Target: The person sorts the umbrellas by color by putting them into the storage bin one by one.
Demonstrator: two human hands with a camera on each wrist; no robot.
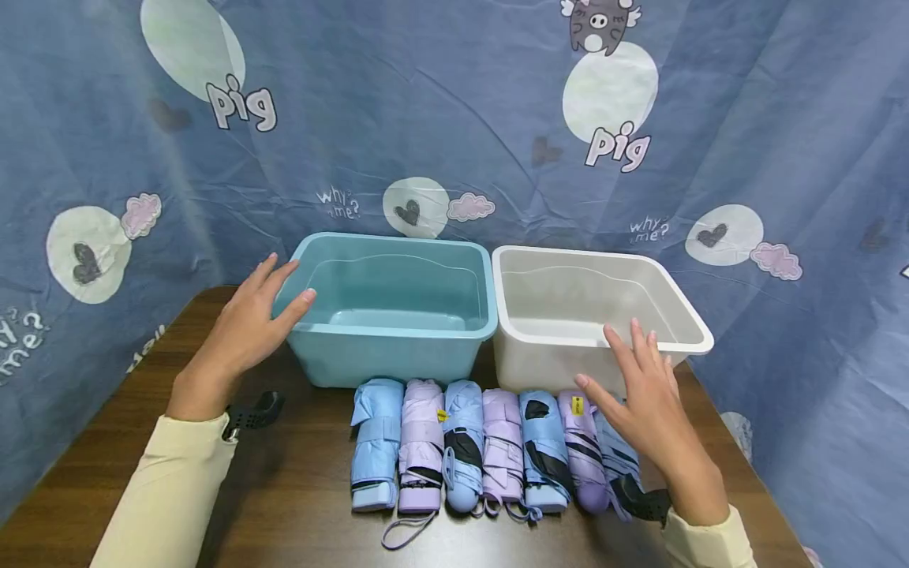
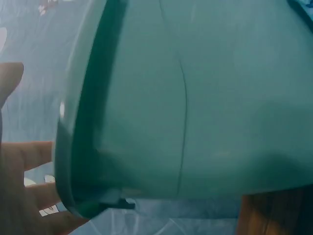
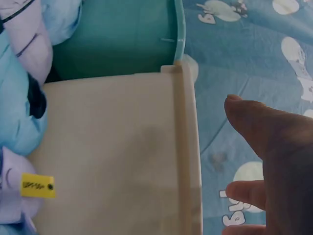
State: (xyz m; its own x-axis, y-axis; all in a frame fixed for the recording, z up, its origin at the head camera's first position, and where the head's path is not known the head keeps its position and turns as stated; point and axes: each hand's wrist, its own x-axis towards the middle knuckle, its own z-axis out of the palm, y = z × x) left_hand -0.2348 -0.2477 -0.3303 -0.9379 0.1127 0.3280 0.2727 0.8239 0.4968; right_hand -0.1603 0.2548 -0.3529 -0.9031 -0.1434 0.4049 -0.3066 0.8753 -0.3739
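My left hand (image 1: 245,327) hovers with spread fingers at the left rim of a teal plastic bin (image 1: 383,359). Its fingertips overlap that rim in the left wrist view. Fingers apart, my right hand (image 1: 649,402) is held over the front right part of a white bin (image 1: 543,363), holding nothing. Several folded compact umbrellas lie side by side in front of the bins, alternating blue and lilac. A blue umbrella (image 1: 376,446) is at the left end; a lilac umbrella (image 1: 584,454) with a yellow tag and a partly hidden blue umbrella (image 1: 616,442) lie nearest my right hand.
Both bins stand side by side at the back of a brown wooden table (image 1: 298,505). Close behind them hangs a blue patterned cloth (image 1: 454,110). A lilac wrist strap (image 1: 408,530) trails toward the front of the table.
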